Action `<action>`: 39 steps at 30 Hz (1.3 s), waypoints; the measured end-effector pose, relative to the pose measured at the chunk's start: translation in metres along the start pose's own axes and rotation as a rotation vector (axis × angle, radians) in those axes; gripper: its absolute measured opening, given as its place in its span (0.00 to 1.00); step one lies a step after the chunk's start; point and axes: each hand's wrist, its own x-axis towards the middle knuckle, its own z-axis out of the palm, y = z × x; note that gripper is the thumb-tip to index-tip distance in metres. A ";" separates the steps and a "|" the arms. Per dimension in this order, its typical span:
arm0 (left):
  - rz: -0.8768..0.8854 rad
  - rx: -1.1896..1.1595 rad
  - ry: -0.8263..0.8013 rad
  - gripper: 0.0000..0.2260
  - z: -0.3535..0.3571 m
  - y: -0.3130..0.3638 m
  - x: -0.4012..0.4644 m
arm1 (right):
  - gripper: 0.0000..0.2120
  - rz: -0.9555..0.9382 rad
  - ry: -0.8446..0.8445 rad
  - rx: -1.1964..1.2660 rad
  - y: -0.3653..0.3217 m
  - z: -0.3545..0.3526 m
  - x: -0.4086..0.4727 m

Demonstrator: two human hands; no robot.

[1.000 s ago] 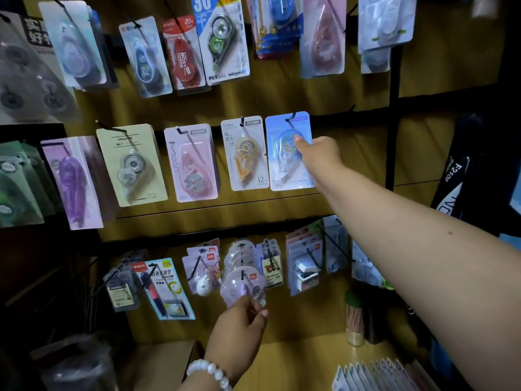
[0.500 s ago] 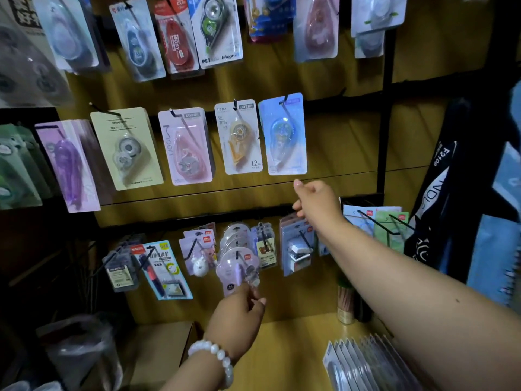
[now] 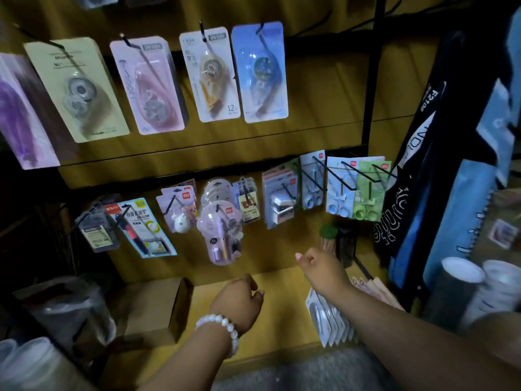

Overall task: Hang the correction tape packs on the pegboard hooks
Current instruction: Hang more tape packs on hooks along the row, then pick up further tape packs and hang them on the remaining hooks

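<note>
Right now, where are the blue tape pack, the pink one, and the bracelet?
blue tape pack [image 3: 260, 71], head view, clear blister.
pink tape pack [image 3: 149, 86], head view, card middle.
bracelet [image 3: 222, 324], head view, bead on left wrist.

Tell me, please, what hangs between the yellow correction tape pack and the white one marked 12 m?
In the head view, one pink pack hangs between the yellow pack and the white 12 m pack, each on its own hook.

A cardboard box [image 3: 153, 306] sits on the wooden shelf [image 3: 282, 311], with scissor packs [image 3: 355, 190] hanging above right.
</note>
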 end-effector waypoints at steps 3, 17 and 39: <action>0.014 0.016 -0.049 0.15 0.019 0.001 0.005 | 0.18 0.154 -0.007 -0.036 0.041 0.004 0.007; -0.050 -0.008 -0.228 0.14 0.110 -0.005 0.055 | 0.23 0.446 -0.141 -0.164 0.142 0.044 0.029; -0.134 -0.050 -0.388 0.13 0.186 -0.043 0.080 | 0.13 0.394 -0.041 -0.611 0.162 0.154 0.052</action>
